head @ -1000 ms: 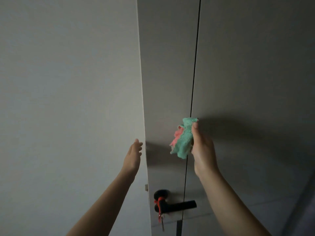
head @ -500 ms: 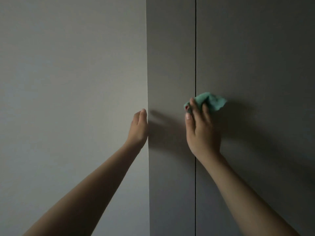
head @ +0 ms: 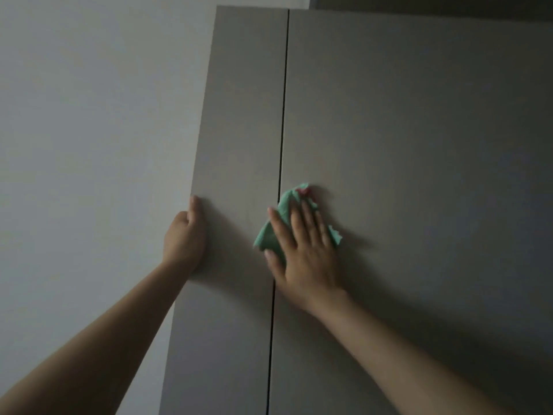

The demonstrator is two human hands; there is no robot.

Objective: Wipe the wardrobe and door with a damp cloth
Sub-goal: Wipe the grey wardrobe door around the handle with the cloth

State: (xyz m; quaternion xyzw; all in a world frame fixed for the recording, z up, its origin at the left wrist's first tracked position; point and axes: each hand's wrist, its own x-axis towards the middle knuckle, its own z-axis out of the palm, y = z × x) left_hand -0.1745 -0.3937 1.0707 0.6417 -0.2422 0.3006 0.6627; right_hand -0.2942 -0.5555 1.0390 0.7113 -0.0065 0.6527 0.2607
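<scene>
A tall grey door stands in front of me as a narrow left panel [head: 239, 115] and a wide right panel [head: 419, 145], split by a dark vertical gap [head: 282, 115]. A green cloth [head: 286, 205] with a bit of pink lies flat on the wide panel just right of the gap. My right hand [head: 305, 250] presses it there with fingers spread straight. My left hand [head: 184, 238] grips the narrow panel's left edge, thumb on the front and fingers curled round the edge.
A pale wall [head: 89, 115] fills the left side beside the panel's edge. The door's top edge shows near the top of the view, with a dark strip [head: 419, 3] above it. The lighting is dim.
My view has tilted up, so the handle is out of sight and the top edge shows. My right hand went from holding the cloth bunched to pressing it flat. My left hand closed on the edge.
</scene>
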